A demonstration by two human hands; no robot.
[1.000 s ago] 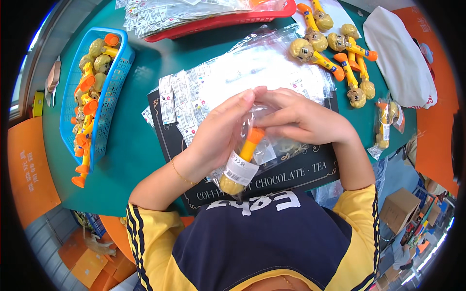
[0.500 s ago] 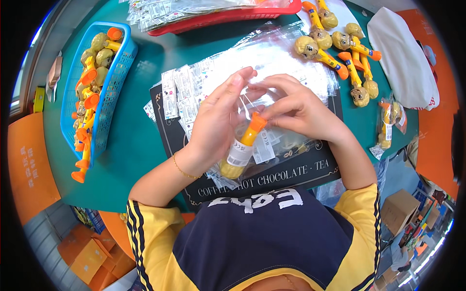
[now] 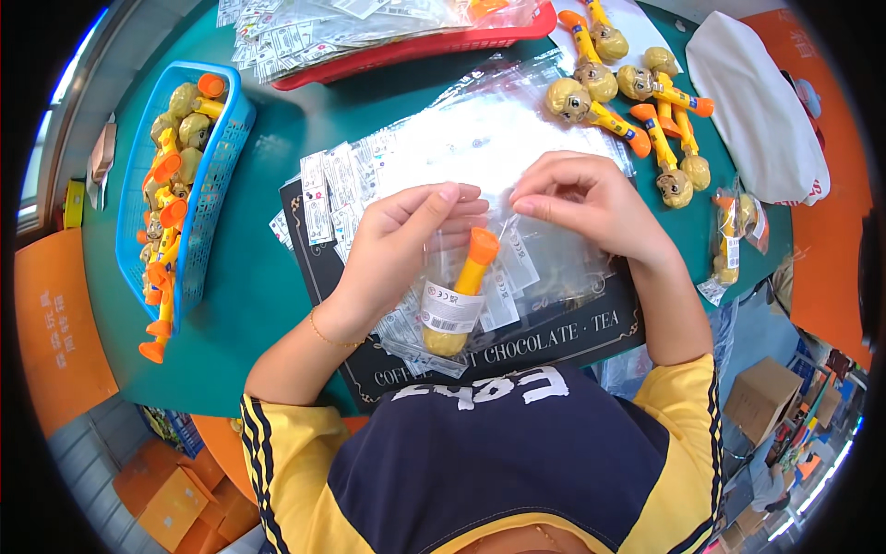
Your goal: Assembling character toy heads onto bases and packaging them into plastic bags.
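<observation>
A yellow doll-shaped toy with an orange end (image 3: pixel 475 268) sits inside a clear plastic bag (image 3: pixel 452 323) with a white label strip around it. My left hand (image 3: pixel 406 226) is at the bag's upper left, its thumb in front and fingers behind the film, gripping it. To the right, the thumb and fingertips of my right hand (image 3: pixel 586 203) pinch a thin clear edge of plastic, apparently the bag's mouth. Beneath both hands lies a stack of clear bags with printed labels (image 3: pixel 369 175), on a black placemat (image 3: pixel 609 323) with lettering.
On the left, a blue basket (image 3: pixel 242 115) holds several similar toys. More toys with golden heads (image 3: pixel 568 100) lie at the back right, near a white cloth bag (image 3: pixel 757 111). Bagged toys (image 3: pixel 729 245) rest near the right edge. A red tray (image 3: pixel 415 57) of labelled bags stands at the back.
My right hand has drawn away from the toy's orange end, to the right. My left hand has shifted slightly lower. The bagged toy stays between them, a little more upright.
</observation>
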